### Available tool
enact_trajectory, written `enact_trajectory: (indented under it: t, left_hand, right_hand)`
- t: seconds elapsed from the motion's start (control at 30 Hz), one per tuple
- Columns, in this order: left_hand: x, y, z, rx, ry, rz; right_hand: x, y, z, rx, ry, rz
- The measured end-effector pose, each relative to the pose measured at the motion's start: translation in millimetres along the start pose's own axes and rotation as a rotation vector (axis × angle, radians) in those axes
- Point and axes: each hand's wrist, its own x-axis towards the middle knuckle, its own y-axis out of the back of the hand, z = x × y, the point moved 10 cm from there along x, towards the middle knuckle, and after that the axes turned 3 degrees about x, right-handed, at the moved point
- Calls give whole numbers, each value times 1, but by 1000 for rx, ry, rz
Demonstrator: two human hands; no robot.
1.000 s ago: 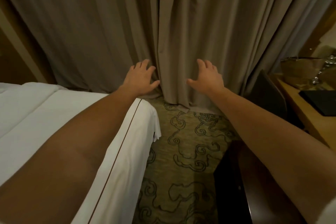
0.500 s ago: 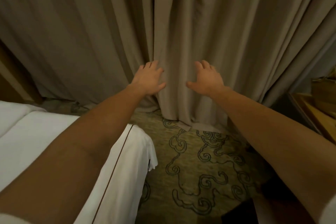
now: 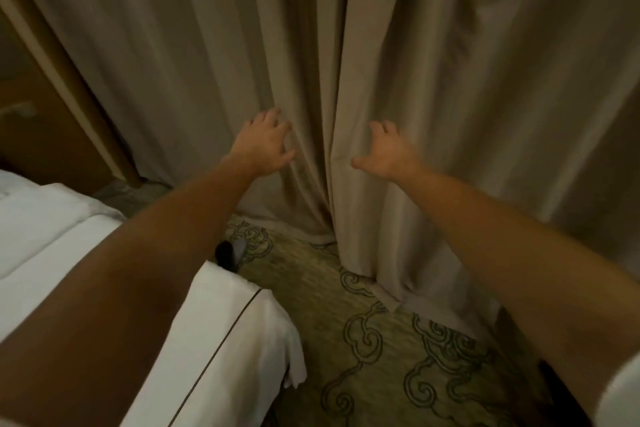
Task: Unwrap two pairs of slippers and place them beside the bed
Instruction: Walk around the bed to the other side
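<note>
No slippers show in the head view. Both my arms reach forward toward a beige curtain (image 3: 346, 62). My left hand (image 3: 265, 144) is spread open with its fingertips against the folds left of the curtain's middle seam. My right hand (image 3: 389, 152) is open too, fingers apart, close to the panel right of the seam; whether it touches is unclear. Neither hand holds anything. The white bed (image 3: 62, 253) with a dark piping line lies at the lower left, its corner under my left forearm.
Green carpet (image 3: 363, 340) with dark scroll patterns runs between the bed and the curtain. A small dark object (image 3: 228, 253) sits on the floor by the bed corner. A wooden wall panel (image 3: 38, 107) stands at the far left.
The view has swung left and moved nearer the curtain; the desk and dark furniture on the right have left the frame. Both hands stay open near the curtain seam, slightly wider apart.
</note>
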Motion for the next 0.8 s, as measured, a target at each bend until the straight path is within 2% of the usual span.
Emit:
enact_trajectory:
  t: [0.2, 0.33, 0.57, 0.8]
  left_hand:
    - [64, -64, -57, -24, 154, -69]
    - [115, -114, -91, -3, 163, -125]
    - [219, -153, -180, -52, 288, -133]
    - [279, -188, -250, -11, 392, -169]
  right_hand:
    - [105, -40, -23, 27, 152, -81]
    - [180, -72, -33, -31, 177, -95]
    - [311, -110, -59, 11, 213, -207]
    - [422, -152, -110, 28, 303, -287]
